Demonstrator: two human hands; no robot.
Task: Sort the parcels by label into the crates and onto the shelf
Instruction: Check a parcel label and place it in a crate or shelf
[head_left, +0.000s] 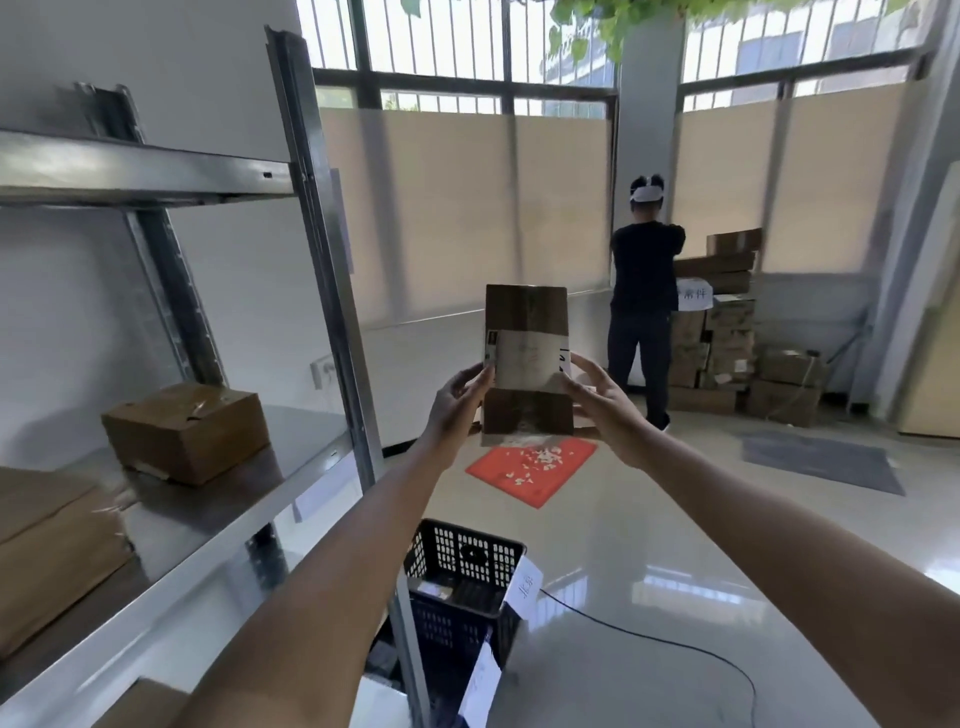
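From the head camera, both arms reach forward and hold a cardboard parcel (527, 358) upright in the air, its pale label (527, 356) facing the viewer. The left hand (457, 397) grips the parcel's left edge, its fingers (475, 376) curled against the side. The right hand (602, 397) holds the right edge, thumb and fingers pinching the cardboard near the label's corner. The print on the label is too blurred to read.

To the left stands a metal shelf (171, 525). On its middle board sits a closed brown box (187, 431), and nearer the camera a larger flat carton (52, 551) lies on the same board. Below the forearms, on the floor beside the shelf post, is a black plastic crate (465, 592) with a white paper tag (524, 587) on its rim. A black cable (675, 644) trails over the glossy floor, and a red mat (530, 467) lies beneath the parcel. Farther back, another person (644, 306) in dark clothes faces a stack of cartons (727, 338) by the window.
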